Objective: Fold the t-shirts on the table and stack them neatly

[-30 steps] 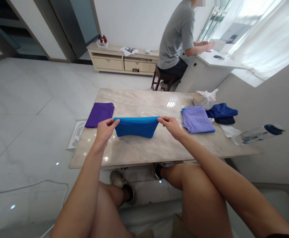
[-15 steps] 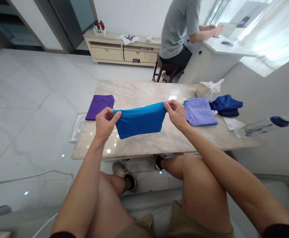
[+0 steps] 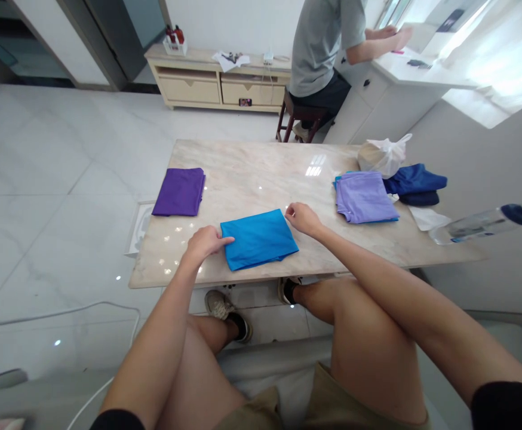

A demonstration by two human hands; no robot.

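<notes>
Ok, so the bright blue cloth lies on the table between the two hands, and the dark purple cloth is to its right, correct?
Not quite: the head view shows the dark purple cloth to the left of the bright blue cloth. That one does lie on the table, between the left hand and the right hand.

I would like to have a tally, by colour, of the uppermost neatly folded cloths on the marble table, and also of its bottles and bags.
Dark purple folded cloth: 1
Bright blue folded cloth: 1
Lilac folded cloth: 1
Clear plastic bottle with dark blue lid: 1
White translucent plastic bag: 1
Total: 5
</notes>
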